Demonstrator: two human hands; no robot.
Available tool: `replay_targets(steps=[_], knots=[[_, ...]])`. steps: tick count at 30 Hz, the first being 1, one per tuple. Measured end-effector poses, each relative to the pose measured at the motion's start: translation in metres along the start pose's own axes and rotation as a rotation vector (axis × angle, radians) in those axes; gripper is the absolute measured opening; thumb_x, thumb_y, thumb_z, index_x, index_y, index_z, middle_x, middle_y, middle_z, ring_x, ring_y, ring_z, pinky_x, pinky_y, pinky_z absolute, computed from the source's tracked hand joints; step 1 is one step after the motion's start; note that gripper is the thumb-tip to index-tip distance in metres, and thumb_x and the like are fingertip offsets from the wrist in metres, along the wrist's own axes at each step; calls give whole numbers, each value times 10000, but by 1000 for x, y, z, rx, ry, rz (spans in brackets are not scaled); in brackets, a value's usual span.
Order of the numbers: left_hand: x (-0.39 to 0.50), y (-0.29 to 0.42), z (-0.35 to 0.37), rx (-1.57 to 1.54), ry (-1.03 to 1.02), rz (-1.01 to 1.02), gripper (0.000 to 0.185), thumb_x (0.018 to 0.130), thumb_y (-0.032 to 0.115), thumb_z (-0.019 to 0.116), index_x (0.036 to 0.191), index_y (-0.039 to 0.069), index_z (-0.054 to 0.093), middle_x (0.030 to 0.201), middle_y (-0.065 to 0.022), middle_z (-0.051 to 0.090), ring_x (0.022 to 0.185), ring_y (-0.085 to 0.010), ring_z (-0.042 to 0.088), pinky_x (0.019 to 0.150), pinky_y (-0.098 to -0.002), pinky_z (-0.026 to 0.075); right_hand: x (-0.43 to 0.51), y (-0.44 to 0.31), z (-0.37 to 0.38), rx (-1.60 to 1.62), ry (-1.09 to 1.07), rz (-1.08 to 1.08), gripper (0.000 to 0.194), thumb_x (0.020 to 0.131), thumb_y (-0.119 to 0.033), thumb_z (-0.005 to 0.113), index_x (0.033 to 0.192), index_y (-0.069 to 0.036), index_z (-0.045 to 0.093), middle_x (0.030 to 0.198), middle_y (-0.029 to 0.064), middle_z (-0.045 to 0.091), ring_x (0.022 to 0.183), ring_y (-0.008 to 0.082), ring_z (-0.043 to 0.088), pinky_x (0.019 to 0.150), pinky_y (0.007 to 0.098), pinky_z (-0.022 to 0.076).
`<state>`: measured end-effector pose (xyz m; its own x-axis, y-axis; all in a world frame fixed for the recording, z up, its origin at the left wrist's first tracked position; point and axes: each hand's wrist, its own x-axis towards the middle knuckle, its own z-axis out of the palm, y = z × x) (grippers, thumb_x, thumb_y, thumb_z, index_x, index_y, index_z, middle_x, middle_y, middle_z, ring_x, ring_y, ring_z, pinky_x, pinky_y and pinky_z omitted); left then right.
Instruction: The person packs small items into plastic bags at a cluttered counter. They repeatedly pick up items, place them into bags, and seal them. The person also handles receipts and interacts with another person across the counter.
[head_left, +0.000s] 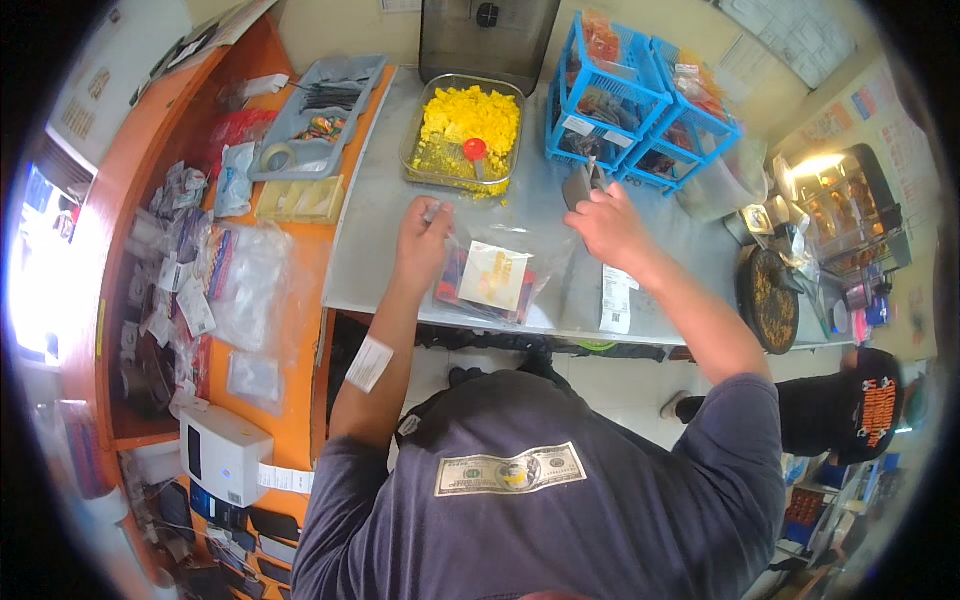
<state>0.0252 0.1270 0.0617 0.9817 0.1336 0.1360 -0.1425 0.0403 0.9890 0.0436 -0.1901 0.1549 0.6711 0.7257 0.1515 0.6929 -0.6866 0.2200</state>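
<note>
My left hand (424, 244) pinches clear plastic between thumb and fingers, which looks like the upper left corner of a clear plastic bag (541, 251). Inside that bag, on the metal counter, a pale square card (493, 276) lies over something red and dark. To the right, my right hand (611, 225) grips a dark grey tool (579, 189), probably a tape dispenser; my fingers hide part of it. Below that hand lies a printed paper slip (616, 300). Beyond the bag stands a glass dish (406, 154) of crumbly yellow food (469, 112) with a red measuring spoon (474, 150).
Blue plastic baskets (611, 82) of packets stand at the back right. A round chopping board (772, 300) is at the right. Leftward, an orange shelf (300, 255) holds a grey tray (330, 150), plastic bags (251, 285) and a label printer (225, 454). Another person (840, 405) is at the right.
</note>
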Motion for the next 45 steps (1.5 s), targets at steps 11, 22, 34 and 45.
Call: replay_targets(steps=[11,22,34,45], knots=[[18,64,-28,312,-70,-57,154,961,144,645,1035,16,687,881,-7,620,787,-102,566,721,-290,498,27,17,-35,-45,235,-56,204,813,-57,668,974,-175,710,972,31,570,1010,260,556,869,398,432],[1,59,-40,-250,58,-189,147,1028,108,593,1137,27,650,842,-16,593,766,-134,587,752,-309,516,55,29,-5,189,-25,139,254,943,-131,562,1112,-234,721,1003,85,704,833,387,697,763,500,565],[-3,65,-81,91,-40,-74,367,1058,155,601,1394,13,557,784,0,533,699,-105,524,719,-279,473,77,11,-22,273,-296,-77,256,893,-318,690,1069,-137,737,1064,104,662,1072,336,659,891,467,528],[-67,48,-62,-266,-173,-230,446,1042,155,588,1454,6,506,934,-91,677,787,-166,642,698,-322,531,167,7,-16,380,-218,220,301,926,-282,682,1147,-77,678,941,189,743,853,385,718,756,498,563]])
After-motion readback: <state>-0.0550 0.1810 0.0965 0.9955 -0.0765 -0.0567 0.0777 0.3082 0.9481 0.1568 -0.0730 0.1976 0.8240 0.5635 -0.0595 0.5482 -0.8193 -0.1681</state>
